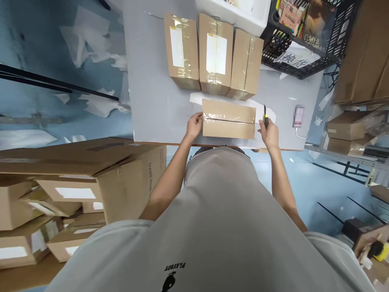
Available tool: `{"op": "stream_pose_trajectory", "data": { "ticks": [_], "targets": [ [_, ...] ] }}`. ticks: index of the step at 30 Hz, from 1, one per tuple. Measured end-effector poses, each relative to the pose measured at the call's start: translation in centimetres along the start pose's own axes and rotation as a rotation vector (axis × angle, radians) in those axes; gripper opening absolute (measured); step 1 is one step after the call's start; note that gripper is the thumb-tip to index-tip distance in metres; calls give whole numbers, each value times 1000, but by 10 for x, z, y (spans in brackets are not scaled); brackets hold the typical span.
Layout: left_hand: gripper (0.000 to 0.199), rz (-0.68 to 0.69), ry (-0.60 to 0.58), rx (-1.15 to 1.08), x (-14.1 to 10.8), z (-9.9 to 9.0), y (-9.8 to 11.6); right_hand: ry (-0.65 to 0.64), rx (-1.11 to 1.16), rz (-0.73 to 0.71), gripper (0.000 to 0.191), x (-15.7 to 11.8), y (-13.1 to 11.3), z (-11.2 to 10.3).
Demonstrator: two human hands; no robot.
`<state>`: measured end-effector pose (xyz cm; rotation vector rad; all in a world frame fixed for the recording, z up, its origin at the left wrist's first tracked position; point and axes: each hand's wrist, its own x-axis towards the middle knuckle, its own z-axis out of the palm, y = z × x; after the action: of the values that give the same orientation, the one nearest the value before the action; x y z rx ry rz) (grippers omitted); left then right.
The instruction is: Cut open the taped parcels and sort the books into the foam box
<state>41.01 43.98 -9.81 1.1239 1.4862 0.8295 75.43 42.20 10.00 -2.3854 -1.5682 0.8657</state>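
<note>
A cardboard box [229, 129] lies lengthwise near the front edge of the table, its top seam covered with clear tape. The tape seems whole apart from a dark line along the seam. At the box's left end is my left hand [194, 125], fingers closed against its edge. My right hand [269, 133], off the box's right end, grips a black and yellow utility knife [266, 117] with the blade pointing away from me. Behind this box stand three taped cartons: a left one [183, 52], a middle one [215, 79] and a right one [246, 65].
A black plastic crate [308, 73] with books and a paper sign sits at the back right, beside a white bin [258, 24]. A phone [299, 116] with a cable lies at the table's right. Large cartons [127, 182] stand at my left, and paper scraps [100, 105] lie on the floor.
</note>
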Motion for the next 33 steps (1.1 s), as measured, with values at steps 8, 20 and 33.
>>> {"op": "stream_pose_trajectory", "data": {
  "ticks": [8, 20, 33],
  "targets": [
    [81, 203, -103, -40, -31, -42, 36, -244, -356, -418, 55, -20, -82, 2],
    [78, 264, -339, -5, -13, -38, 29, -548, -997, -672, 45, -15, -177, 41],
    [77, 287, -390, 0, -14, -42, 29, -561, -1088, -673, 44, -21, -191, 45]
  ]
}}
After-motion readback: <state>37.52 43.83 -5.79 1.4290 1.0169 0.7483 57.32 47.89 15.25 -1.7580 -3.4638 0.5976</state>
